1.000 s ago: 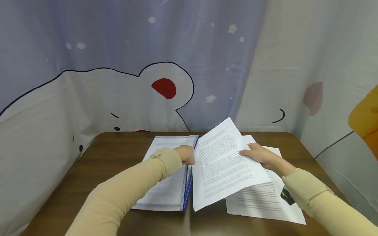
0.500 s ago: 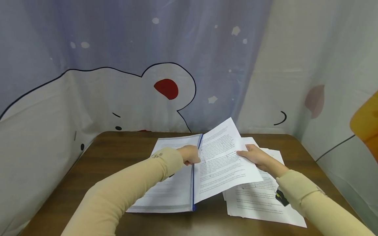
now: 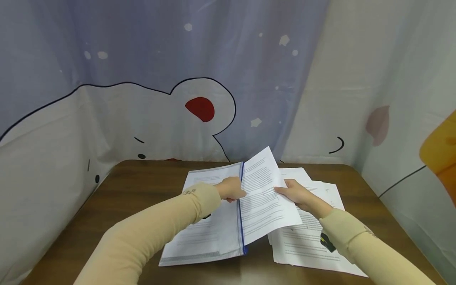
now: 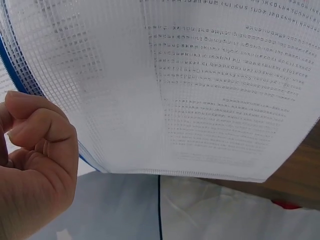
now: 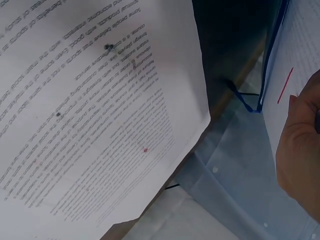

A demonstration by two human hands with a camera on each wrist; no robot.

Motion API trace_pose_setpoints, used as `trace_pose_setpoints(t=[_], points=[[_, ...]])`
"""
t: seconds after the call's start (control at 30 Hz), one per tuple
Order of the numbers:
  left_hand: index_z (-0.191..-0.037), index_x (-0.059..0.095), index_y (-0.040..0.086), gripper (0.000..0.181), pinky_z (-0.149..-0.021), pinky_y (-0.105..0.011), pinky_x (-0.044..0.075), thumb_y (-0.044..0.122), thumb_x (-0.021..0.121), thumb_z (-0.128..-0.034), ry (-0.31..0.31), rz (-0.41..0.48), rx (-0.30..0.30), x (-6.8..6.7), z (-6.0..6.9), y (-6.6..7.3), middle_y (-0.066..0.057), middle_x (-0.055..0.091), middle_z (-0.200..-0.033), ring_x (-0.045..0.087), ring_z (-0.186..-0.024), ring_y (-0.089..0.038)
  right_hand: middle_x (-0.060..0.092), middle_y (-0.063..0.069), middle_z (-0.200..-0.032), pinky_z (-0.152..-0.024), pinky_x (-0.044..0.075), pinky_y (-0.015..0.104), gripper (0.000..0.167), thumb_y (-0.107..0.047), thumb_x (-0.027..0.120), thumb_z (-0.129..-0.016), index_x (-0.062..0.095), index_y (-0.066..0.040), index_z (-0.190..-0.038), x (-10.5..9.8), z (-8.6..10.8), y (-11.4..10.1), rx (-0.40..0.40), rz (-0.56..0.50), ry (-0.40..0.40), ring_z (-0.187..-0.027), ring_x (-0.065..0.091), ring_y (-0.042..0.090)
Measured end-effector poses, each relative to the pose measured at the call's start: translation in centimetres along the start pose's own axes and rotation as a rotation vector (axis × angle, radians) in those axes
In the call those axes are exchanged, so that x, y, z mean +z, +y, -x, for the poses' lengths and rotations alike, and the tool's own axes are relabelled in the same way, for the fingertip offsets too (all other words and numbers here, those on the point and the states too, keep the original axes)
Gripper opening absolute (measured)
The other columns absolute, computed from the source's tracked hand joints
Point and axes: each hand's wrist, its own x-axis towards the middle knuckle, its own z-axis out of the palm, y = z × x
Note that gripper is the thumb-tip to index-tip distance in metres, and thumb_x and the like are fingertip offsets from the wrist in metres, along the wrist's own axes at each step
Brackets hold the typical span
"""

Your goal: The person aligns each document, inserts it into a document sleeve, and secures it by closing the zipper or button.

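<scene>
A clear mesh-patterned file pouch (image 3: 199, 237) with a blue edge lies on the table, papers visible inside it. My left hand (image 3: 230, 189) pinches its blue-edged side, fingers curled, also seen in the left wrist view (image 4: 37, 155). My right hand (image 3: 299, 195) holds the right edge of a printed sheet (image 3: 261, 202) between thumb and fingers. That sheet tilts up at the far side, its left edge at the pouch's blue edge; whether part of it is inside, I cannot tell. In the right wrist view the hand (image 5: 302, 150) grips the paper beside a red mark.
More printed sheets (image 3: 313, 245) lie loosely stacked on the brown table (image 3: 124, 198), under and beyond my right forearm. A patterned curtain (image 3: 142, 118) hangs behind the table's far edge and along both sides.
My right hand has moved left with the sheet, bringing it closer over the pouch's blue edge. The pouch's near end has shifted slightly right. My left hand keeps its grip, a little further right.
</scene>
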Motion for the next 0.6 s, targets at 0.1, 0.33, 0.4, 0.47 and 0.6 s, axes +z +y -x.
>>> trace_pose_setpoints(t=[0.1, 0.33, 0.4, 0.47, 0.6], points=[[-0.057, 0.040, 0.011, 0.038, -0.039, -0.019, 0.028, 0.017, 0.053, -0.0919, 0.017, -0.029, 0.001, 0.2, -0.1, 0.0, 0.001, 0.038, -0.042, 0.036, -0.038, -0.010, 0.068, 0.020, -0.103, -0.069, 0.059, 0.036, 0.040, -0.012, 0.040, -0.100, 0.040, 0.013, -0.131, 0.5, -0.4, 0.0, -0.010, -0.006, -0.016, -0.080, 0.072, 0.022], [-0.059, 0.042, 0.009, 0.037, -0.038, -0.019, 0.027, 0.021, 0.055, -0.0915, 0.071, -0.045, -0.028, 0.3, -0.4, 0.4, 0.001, 0.039, -0.040, 0.036, -0.036, -0.009, 0.067, 0.023, -0.105, -0.069, 0.059, 0.035, 0.039, -0.010, 0.042, -0.098, 0.041, 0.014, -0.129, 1.6, -1.3, 0.6, -0.025, -0.025, -0.021, -0.079, 0.071, 0.021], [-0.059, 0.043, 0.009, 0.037, -0.039, -0.019, 0.029, 0.021, 0.056, -0.0914, 0.079, -0.045, -0.016, 0.4, -0.5, 0.6, 0.002, 0.039, -0.040, 0.038, -0.036, -0.009, 0.067, 0.023, -0.105, -0.068, 0.059, 0.034, 0.039, -0.010, 0.042, -0.099, 0.041, 0.015, -0.128, 1.9, -1.3, 0.6, -0.029, -0.030, -0.014, -0.079, 0.071, 0.021], [-0.061, 0.044, 0.008, 0.035, -0.039, -0.018, 0.030, 0.021, 0.056, -0.0912, 0.087, -0.049, 0.002, 0.4, -0.6, 0.7, 0.002, 0.039, -0.040, 0.039, -0.036, -0.009, 0.067, 0.023, -0.105, -0.068, 0.059, 0.034, 0.038, -0.010, 0.041, -0.099, 0.041, 0.014, -0.128, 2.1, -1.4, 0.6, -0.029, -0.036, -0.009, -0.079, 0.071, 0.021], [-0.062, 0.047, 0.007, 0.033, -0.038, -0.018, 0.031, 0.020, 0.057, -0.0909, 0.097, -0.032, 0.021, 0.2, -0.8, 0.8, 0.001, 0.041, -0.041, 0.040, -0.035, -0.009, 0.065, 0.026, -0.108, -0.070, 0.059, 0.035, 0.039, -0.009, 0.041, -0.098, 0.040, 0.014, -0.129, 2.7, -1.5, 0.5, -0.025, -0.044, -0.015, -0.082, 0.071, 0.024]])
